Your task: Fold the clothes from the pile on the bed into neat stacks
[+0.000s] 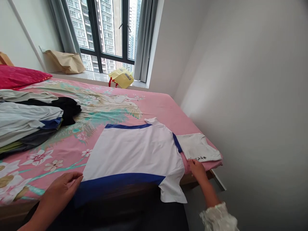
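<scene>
A white shirt with blue trim (134,152) lies flat on the pink flowered bedsheet (72,144), its hem hanging over the near edge of the bed. My left hand (61,186) rests at the shirt's lower left corner, fingers stretched out and touching the blue band. At the bed's right corner my right hand (197,169) lies with fingers flat, touching the near edge of a small folded white garment with dark print (198,147).
A pile of grey, black and blue clothes (31,123) lies on the left of the bed by a red pillow (19,76). On the window sill sit a yellow bag (122,77) and a brown paper bag (66,61). A white wall runs close along the right.
</scene>
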Motion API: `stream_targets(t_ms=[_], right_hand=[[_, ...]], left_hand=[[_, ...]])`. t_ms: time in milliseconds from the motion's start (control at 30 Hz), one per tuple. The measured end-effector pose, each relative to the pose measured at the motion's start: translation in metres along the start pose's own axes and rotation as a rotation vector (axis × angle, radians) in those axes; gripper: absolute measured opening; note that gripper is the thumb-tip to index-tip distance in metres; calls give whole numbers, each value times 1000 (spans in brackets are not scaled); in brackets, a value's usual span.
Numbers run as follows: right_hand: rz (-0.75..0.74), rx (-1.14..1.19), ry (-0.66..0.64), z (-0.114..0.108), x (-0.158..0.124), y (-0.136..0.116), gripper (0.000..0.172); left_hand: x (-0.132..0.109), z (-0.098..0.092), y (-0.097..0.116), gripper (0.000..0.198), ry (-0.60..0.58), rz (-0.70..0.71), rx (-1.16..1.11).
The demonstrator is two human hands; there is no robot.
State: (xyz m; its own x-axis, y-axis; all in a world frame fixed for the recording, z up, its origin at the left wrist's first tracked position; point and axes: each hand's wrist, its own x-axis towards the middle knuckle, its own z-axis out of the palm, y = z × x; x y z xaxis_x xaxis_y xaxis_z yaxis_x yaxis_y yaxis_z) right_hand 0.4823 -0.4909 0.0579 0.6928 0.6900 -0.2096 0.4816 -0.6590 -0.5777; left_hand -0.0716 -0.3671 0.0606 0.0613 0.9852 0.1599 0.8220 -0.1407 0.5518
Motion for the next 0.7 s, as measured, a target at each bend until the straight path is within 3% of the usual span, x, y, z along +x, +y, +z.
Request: stream_targets(t_ms=[133,267,400,567,700], right_hand=[[49,-64,-66,4,48,-39,55],[36,-162,-1,11,75,-50,42],[32,-236,49,0,76,-39,34],[41,-250,-130,4,80,-41,56],[47,-289,-126,12,84,-51,46]], left_hand=[[33,33,16,44,-86,218,90],[41,63,13,51,-174,283,271],[34,68,4,53,-241,278,375],[33,69,3,52,-218,272,385],[31,72,1,52,-209,276,388]])
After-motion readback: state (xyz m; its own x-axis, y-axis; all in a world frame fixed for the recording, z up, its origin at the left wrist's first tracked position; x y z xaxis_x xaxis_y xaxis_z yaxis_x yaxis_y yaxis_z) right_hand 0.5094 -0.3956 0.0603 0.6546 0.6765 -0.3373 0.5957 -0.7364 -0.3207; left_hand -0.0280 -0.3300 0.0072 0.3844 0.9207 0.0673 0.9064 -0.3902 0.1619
